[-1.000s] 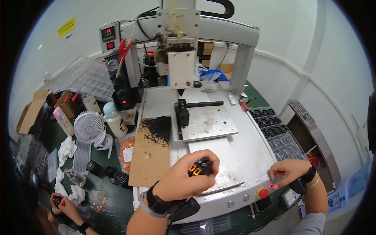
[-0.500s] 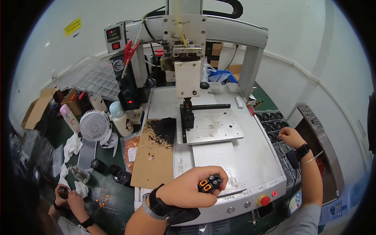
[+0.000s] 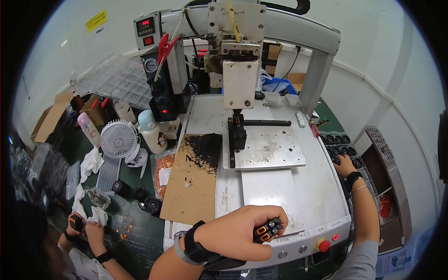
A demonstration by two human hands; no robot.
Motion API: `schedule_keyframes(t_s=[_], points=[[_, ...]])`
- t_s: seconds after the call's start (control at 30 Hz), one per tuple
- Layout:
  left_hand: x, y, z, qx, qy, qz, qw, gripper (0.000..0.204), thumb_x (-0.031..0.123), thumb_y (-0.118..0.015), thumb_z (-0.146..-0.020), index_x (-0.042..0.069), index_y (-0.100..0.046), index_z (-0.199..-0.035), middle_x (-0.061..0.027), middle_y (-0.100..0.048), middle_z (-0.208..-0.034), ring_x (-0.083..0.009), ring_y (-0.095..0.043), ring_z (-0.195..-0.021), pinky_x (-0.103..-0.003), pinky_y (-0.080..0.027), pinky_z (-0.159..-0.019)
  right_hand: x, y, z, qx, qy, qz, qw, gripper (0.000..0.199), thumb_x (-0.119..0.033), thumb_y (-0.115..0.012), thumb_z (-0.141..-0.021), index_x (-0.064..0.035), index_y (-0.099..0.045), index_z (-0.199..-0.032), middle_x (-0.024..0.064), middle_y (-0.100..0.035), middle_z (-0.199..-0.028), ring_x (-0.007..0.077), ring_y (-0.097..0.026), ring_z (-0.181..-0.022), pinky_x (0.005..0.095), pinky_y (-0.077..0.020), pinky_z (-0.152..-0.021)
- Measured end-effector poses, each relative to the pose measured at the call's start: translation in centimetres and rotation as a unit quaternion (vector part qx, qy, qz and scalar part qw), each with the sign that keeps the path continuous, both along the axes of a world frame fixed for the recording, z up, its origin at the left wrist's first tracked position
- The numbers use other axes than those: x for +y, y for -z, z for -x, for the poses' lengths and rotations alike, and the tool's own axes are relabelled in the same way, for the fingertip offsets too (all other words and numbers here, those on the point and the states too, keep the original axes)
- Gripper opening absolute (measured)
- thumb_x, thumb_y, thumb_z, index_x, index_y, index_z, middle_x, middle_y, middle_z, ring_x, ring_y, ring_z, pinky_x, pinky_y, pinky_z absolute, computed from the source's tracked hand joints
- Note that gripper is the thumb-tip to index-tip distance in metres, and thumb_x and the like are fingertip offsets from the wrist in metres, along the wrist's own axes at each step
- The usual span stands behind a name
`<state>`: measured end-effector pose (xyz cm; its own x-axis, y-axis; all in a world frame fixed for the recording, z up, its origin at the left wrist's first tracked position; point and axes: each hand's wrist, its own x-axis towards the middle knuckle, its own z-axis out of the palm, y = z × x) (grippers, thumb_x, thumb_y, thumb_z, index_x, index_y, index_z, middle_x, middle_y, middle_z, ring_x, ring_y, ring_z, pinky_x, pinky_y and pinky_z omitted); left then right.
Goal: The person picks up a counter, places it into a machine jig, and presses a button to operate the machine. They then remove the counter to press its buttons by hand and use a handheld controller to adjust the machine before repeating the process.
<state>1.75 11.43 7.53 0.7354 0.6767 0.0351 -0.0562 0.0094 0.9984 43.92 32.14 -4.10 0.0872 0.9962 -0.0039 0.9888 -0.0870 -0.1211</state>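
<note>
My left hand (image 3: 235,233), with a black wrist strap, is closed around several small black parts with orange rectangular frames (image 3: 265,232), held low in front of the machine. At the right, my right hand (image 3: 346,167) reaches down into a compartmented tray (image 3: 353,145) of round black parts. Its fingers are curled at the tray, and what lies between the fingertips is hidden. Beyond my left hand, a metal fixture plate (image 3: 273,151) carries a black holder (image 3: 238,135) with a small black and orange part in it. The white machine head (image 3: 239,84) stands directly above it.
A co-worker's hand (image 3: 96,238) at the lower left is beside a black and orange part (image 3: 76,223). Stained cardboard (image 3: 186,200) lies left of the fixture, near a fan (image 3: 119,139) and bottle (image 3: 153,135). A red button (image 3: 322,244) sits on the machine's front.
My right hand has moved from above the tray's near edge down into the tray. My left hand keeps its hold on the black parts. The whole view has shifted slightly.
</note>
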Motion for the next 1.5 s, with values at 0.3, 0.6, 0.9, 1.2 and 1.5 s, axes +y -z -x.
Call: schedule_keyframes(t_s=[0.3,0.6,0.9,1.2,1.5], points=[[0.0,-0.6,0.1,0.03,0.009,-0.035,0.999,0.024,0.007,-0.06,-0.065,0.004,-0.051,-0.088,-0.0011,-0.05,-0.077,-0.0078,-0.044,-0.069,-0.021,-0.04,-0.062,1.8,0.4,-2.4,0.026,0.157,-0.03,0.987,0.041,-0.03,-0.058,-0.074,-0.0002,-0.057,-0.102,0.0242,-0.053,-0.113,0.04,-0.048,-0.107,0.0426,-0.041,-0.09],[-0.1,-0.4,0.2,0.04,0.001,-0.056,0.998,0.025,0.008,-0.06,-0.065,0.004,-0.05,-0.088,-0.0017,-0.05,-0.077,-0.0091,-0.045,-0.069,-0.022,-0.039,-0.063,-0.2,-1.6,-1.1,-0.066,0.135,-0.012,0.989,0.04,-0.028,-0.061,-0.075,-0.0004,-0.053,-0.103,0.023,-0.057,-0.105,0.0381,-0.051,-0.105,0.0438,-0.0427,-0.087],[-0.3,-0.8,0.3,0.018,0.006,-0.088,0.996,0.026,0.006,-0.06,-0.066,0.005,-0.051,-0.09,-0.0006,-0.051,-0.075,-0.0082,-0.047,-0.068,-0.022,-0.04,-0.06,0.3,-8.4,1.6,0.19,-0.013,-0.139,0.972,0.016,0.003,-0.044,-0.075,-0.0035,-0.055,-0.086,0.0172,-0.06,-0.074,0.0297,-0.06,-0.073,0.036,-0.0464,-0.064],[3.7,0.8,4.8,0.012,-0.427,-0.163,0.889,0.027,0.002,-0.067,-0.069,0.006,-0.048,-0.088,-0.008,-0.057,-0.108,-0.0044,-0.053,-0.07,-0.02,-0.043,-0.061,-7.0,-17.4,23.6,0.193,-0.365,-0.068,0.908,0.021,-0.017,-0.058,-0.073,0.0027,-0.064,-0.076,0.0157,-0.06,-0.064,0.0252,-0.057,-0.057,0.0333,-0.046,-0.057],[7.4,1.9,4.0,0.057,-0.363,-0.216,0.905,0.04,0.006,-0.076,-0.063,0.007,-0.046,-0.09,-0.0101,-0.051,-0.123,-0.0148,-0.05,-0.102,-0.027,-0.043,-0.082,-7.9,-15.3,30.6,0.164,-0.363,-0.073,0.914,0.035,-0.033,-0.06,-0.069,0.0013,-0.062,-0.059,0.0191,-0.056,-0.056,0.0323,-0.054,-0.051,0.0374,-0.0444,-0.05]])
